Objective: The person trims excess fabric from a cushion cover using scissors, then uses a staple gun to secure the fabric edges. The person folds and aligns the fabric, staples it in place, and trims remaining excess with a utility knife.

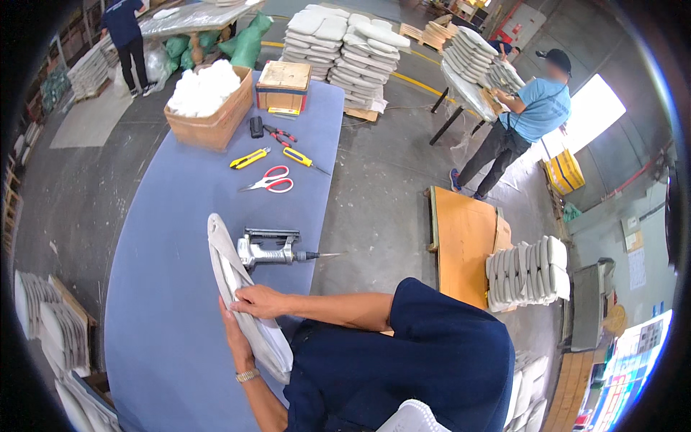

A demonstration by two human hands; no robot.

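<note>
A light grey fabric-covered seat cushion (245, 309) stands tilted on its edge over the near side of the blue-grey table. My left hand (235, 333), with a watch at its wrist, holds the cushion's outer side; its fingers are partly hidden. On the facing side, my right hand (260, 301) is closed on the cover fabric along the open-looking underside. Just past the cushion, a silver staple gun (266, 248) lies on its side with an air fitting pointing right. Farther up lie red-and-white scissors (270, 180).
The table (165, 288) also bears a yellow utility knife (249, 159), a yellow screwdriver (302, 157), red-handled pliers (279, 135), a carton of white stuffing (209, 101) and a smaller box (283, 85). Cushion stacks (345, 54) stand beyond. A person in light blue (536, 108) works at another table.
</note>
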